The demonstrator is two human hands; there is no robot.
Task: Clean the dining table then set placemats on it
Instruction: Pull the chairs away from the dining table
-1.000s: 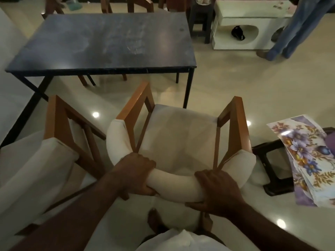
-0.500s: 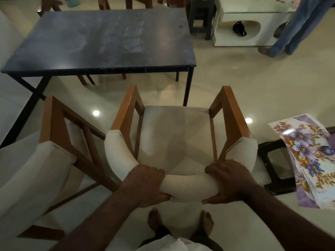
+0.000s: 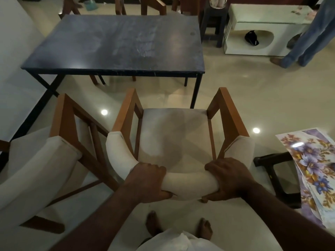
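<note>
Where the padded backrest of the wooden armchair curves nearest the camera, both hands clamp it from above; the left hand wraps its fingers over the top of the cream cushion with the thumb tucked beneath, a fully closed grip on the backrest; the right hand does the same near the right arm post, its grip likewise closed round the padding, a bare stretch of cushion between the two; the chair faces the dark worktop, whose near edge stands apart from the seat; floral placemats lie off to the right over a black stool, well apart from the worktop; a second armchair stands just beside on the left.
</note>
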